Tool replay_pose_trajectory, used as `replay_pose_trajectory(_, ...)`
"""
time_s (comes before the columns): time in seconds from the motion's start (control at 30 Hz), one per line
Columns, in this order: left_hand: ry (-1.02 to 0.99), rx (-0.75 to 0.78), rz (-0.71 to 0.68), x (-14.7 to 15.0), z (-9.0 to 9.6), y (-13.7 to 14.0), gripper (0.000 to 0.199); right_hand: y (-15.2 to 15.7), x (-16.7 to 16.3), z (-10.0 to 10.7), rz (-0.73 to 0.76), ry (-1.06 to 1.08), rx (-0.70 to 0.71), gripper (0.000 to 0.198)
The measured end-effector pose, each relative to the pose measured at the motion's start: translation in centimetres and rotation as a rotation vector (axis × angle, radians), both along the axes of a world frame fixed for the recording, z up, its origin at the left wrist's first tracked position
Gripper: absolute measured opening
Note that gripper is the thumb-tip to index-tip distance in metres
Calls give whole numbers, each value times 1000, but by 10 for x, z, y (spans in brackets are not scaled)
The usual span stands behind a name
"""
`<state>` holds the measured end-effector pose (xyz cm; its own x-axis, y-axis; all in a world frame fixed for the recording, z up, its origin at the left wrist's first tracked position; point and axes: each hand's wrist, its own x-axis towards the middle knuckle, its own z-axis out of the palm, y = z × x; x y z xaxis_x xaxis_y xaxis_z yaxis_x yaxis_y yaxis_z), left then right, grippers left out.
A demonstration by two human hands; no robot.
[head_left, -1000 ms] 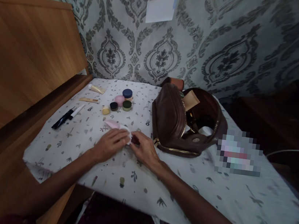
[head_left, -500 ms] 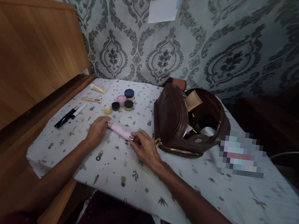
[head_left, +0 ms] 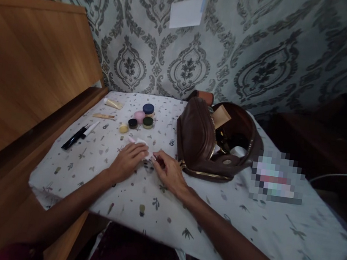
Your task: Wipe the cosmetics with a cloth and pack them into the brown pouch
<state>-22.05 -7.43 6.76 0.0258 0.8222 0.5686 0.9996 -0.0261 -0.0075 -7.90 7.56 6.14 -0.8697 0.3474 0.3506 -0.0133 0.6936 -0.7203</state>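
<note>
A pale pink squeeze tube (head_left: 141, 142) lies across the space between my two hands, low over the cloth. My left hand (head_left: 128, 160) is closed over its middle, fingers laid along it, so much of the tube is hidden; the showing part looks whitish, with a pink end at the left. My right hand (head_left: 169, 172) pinches the tube's right end, where the silver cap is mostly covered by the fingers. Just beyond lie small lidded jars: a yellow one (head_left: 123, 129), a black-lidded one (head_left: 132, 123), a green-lidded one (head_left: 148, 123), a pink one (head_left: 139, 117) and a blue-lidded one (head_left: 148, 109).
An unzipped brown leather bag (head_left: 192, 134) with several items inside stands right of my hands. A blurred-out packet (head_left: 276, 177) lies beyond it. Leftward are a cream tube (head_left: 113, 103), a thin tan stick (head_left: 103, 116) and black and white pens (head_left: 75, 137). Wooden furniture (head_left: 36, 52) borders the left.
My left hand has moved right from the tube's left end onto its middle and now covers most of it. My right hand stays at the cap end.
</note>
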Motion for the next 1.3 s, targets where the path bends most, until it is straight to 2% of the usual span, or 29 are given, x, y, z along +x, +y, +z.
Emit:
replay_pose_trajectory(0.2,-114,12,3,-10,2,1,29,-3,1,-5,28,32,135,14)
replay_pose_trajectory(0.37,-134,9,5,-13,1,3,31,-3,-2,-11,-4,0,193,22)
replay_pose_trajectory(0.53,-121,-8,182,-36,5,-4,31,-1,-2,-10,-25,-14,137,24)
replay_pose_trajectory(0.67,-187,95,284,-50,18,-8,32,-1,2,-3,-9,43,51,26)
replay_pose_trajectory(0.73,-197,157,255,-43,25,-8,32,0,3,0,-8,39,21,25)
replay_pose_trajectory(0.8,-172,173,168,-28,27,-5,32,0,3,2,-19,24,-4,25)
replay_pose_trajectory(0.93,-45,27,-65,8,17,5,32,2,1,0,-36,9,-28,20)
replay_pose_trajectory(1.0,-20,-34,-96,13,11,10,31,3,1,-1,-31,3,-23,16)
replay_pose_trajectory(1.07,-39,-49,-46,5,8,14,30,3,1,-2,-14,3,-30,15)
replay_pose_trajectory(1.2,-99,-53,113,-28,11,18,30,2,2,-1,-11,1,-35,20)
replay_pose_trajectory(1.3,-146,-43,156,-46,9,20,34,2,2,-1,-47,-23,-17,19)
